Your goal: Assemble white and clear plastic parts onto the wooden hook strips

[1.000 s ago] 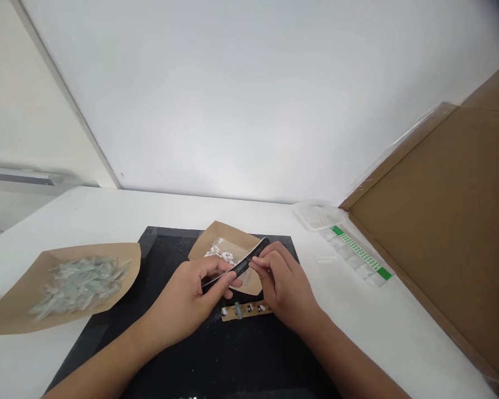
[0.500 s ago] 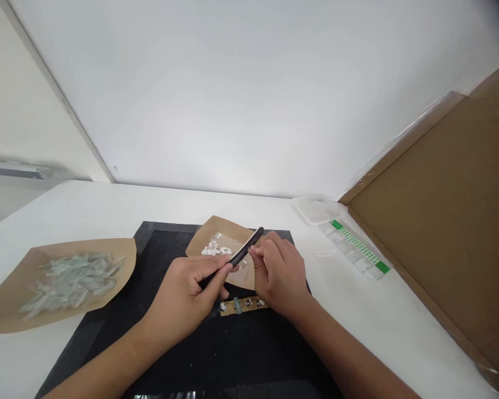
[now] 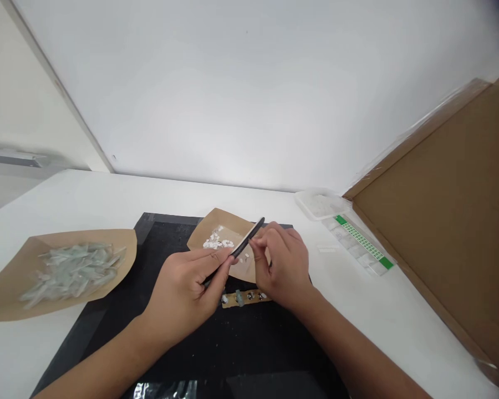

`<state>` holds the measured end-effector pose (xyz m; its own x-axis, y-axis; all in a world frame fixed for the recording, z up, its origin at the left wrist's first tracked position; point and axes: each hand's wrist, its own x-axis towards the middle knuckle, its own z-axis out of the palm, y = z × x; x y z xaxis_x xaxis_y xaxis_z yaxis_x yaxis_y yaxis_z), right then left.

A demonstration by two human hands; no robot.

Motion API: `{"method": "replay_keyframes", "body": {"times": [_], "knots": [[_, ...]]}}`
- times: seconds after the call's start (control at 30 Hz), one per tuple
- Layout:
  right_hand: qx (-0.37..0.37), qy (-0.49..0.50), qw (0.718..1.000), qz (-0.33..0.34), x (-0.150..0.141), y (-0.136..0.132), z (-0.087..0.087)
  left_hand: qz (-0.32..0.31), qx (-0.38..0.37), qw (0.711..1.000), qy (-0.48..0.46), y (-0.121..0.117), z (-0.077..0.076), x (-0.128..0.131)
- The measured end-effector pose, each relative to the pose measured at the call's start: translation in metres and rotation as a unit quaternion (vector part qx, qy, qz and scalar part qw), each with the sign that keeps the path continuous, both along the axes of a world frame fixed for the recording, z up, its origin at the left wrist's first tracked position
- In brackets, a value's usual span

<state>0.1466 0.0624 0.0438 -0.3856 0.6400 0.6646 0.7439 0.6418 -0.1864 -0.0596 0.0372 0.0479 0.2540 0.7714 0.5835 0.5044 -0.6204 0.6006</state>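
Observation:
My left hand (image 3: 195, 282) is closed on a narrow black strip (image 3: 248, 238) with a pale upper face, which slants up to the right. Thumb and fingers of my right hand (image 3: 280, 263) are pinched against the strip's side near its far end; whatever is between those fingertips is hidden or too small to make out. Beneath both hands sits a brown paper tray (image 3: 205, 224) with small white pieces (image 3: 218, 238) in it. Closer to me lies a short brown strip (image 3: 232, 301) carrying shiny bits and a greenish piece (image 3: 239, 297). My right hand hides its right end.
On the left, a larger paper tray (image 3: 20, 252) holds many translucent greenish slivers (image 3: 77, 271). A black mat (image 3: 216, 349) covers the table's middle. At right are a clear lid-like container (image 3: 318, 205), a clear compartment box with a green label (image 3: 363, 241) and a cardboard panel (image 3: 444, 221).
The view has tilted slightly, so the scene sits a little higher. Both hands keep their grips on and against the black strip, which has turned slightly.

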Motion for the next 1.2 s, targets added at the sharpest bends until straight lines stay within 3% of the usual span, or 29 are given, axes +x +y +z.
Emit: {"method": "replay_keyframes", "body": {"times": [0.6, 0.93, 1.2], "knots": [[-0.01, 0.049, 0.998, 0.023, -0.015, 0.0, -0.009, 0.019, 0.04, 0.999, 0.028, 0.002, 0.001, -0.002], [-0.015, 0.067, 0.998, -0.014, -0.009, 0.005, -0.007, 0.015, 0.019, 1.0, 0.019, 0.003, -0.002, -0.001], [-0.031, 0.066, 0.997, 0.006, -0.011, 0.002, -0.003, 0.02, 0.024, 0.999, 0.027, 0.002, -0.002, -0.001]]}}
